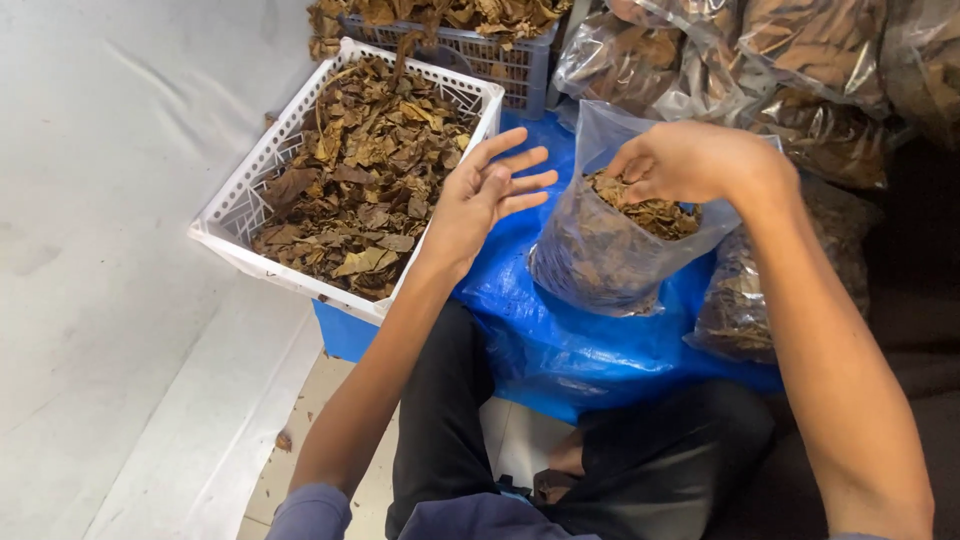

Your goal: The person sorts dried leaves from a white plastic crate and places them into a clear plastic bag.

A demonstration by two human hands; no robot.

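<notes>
Clear, crinkled plastic forms the bag (600,250) at which the right hand (680,160) works: its fingers are bunched at the bag's open mouth, pinching a clump of dry brown leaves (650,212) that fill the bag almost to the top. The left hand (485,195) is released, palm open and fingers spread, hovering in the air between the bag and a white lattice-walled plastic basket (240,205), touching neither.

The basket is rectangular, its near corner just under the left wrist, and it holds a loose heap of brittle, curled leaves. It rests tilted on a blue box, beside a glossy blue tarp (560,340) on which the bag sits. Behind it stands a grey basket (500,60), also heaped with leaves. More filled clear bags (760,60) are stacked at the upper right, and another lies just right of the held bag.

To the left spreads a smooth white sheet (110,250), bare and wide. The person's dark-trousered legs are crossed below the tarp on the pale tiled floor.
</notes>
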